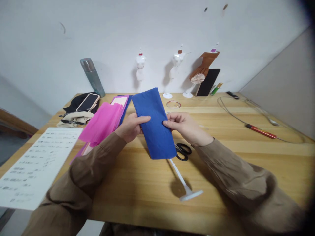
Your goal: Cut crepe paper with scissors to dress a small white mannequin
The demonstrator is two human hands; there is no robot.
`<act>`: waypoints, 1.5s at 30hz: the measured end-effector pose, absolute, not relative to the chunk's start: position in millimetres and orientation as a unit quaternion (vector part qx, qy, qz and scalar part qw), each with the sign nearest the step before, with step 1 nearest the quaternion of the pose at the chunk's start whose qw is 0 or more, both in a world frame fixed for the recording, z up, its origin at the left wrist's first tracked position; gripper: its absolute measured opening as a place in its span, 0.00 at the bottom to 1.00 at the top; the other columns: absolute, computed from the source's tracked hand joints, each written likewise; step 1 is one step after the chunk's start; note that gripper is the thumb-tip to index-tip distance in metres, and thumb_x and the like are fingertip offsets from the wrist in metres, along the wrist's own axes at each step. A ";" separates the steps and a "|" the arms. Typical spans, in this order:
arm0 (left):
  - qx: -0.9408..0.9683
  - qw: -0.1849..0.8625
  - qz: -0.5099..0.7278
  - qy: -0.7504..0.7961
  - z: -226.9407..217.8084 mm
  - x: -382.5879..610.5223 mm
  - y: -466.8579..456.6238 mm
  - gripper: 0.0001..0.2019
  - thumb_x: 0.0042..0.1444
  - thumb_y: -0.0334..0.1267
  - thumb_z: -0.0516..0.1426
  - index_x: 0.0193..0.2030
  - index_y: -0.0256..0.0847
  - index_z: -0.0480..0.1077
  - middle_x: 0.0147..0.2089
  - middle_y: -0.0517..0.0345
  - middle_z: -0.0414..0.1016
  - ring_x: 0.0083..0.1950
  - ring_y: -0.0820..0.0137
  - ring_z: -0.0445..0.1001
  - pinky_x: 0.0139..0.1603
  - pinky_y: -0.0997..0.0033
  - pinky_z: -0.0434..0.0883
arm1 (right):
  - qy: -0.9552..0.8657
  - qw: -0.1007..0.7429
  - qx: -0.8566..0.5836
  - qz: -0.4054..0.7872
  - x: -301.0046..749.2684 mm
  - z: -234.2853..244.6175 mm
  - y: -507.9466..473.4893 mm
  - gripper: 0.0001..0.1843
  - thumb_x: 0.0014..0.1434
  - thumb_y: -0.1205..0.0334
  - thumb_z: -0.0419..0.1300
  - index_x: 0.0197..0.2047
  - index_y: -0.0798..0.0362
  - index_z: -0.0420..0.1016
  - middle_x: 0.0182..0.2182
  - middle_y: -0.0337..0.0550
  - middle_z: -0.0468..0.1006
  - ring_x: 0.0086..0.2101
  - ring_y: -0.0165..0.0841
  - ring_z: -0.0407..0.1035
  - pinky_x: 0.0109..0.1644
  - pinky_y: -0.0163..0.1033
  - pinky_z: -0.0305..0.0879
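Observation:
Between my hands is a folded sheet of dark blue paper (pixel 155 129), held up at a tilt above the table. My left hand (pixel 131 127) grips its left edge, thumb lying across the front. On the right edge, my right hand (pixel 183 127) pinches it between thumb and fingers. Beneath the paper lies a white stand (pixel 180 177) on its side, its round base toward me and its upper end hidden. Black-handled scissors (pixel 183 151) show just right of the paper, their blades out of sight.
Pink paper sheets (pixel 102 123) and a written page (pixel 36 164) lie left. Behind them are a phone (pixel 88 102) and a bottle (pixel 93 77). Small white dress forms (pixel 140 67) stand along the wall, one in brown paper (pixel 205 64). A red device with a cable (pixel 261 131) lies right.

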State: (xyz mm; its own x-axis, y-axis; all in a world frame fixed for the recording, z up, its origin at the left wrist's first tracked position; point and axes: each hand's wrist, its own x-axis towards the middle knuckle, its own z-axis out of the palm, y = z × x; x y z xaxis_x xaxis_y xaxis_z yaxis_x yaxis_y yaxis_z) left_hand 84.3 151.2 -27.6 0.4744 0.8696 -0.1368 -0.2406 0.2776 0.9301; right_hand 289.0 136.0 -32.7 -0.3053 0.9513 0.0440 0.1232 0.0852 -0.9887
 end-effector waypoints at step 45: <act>0.176 0.626 0.700 0.295 -5.2 70.2 175.7 0.15 0.62 0.24 0.56 0.53 0.38 0.74 0.46 0.55 0.83 0.47 0.72 0.80 0.56 0.71 0.75 | -0.830 -0.016 -0.498 0.249 332.7 -41.0 152.4 0.06 0.50 0.63 0.59 0.34 0.53 0.71 0.27 0.38 0.74 0.28 0.31 0.64 0.30 0.35 0.56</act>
State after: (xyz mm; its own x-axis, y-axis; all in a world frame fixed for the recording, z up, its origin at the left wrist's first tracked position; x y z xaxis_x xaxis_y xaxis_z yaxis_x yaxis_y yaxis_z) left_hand 70.2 175.7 -5.2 -0.1540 0.9804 -0.1228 -0.7720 -0.0418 0.6343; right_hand 332.7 152.4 -41.0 -0.5031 0.8193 -0.2751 0.8352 0.3791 -0.3984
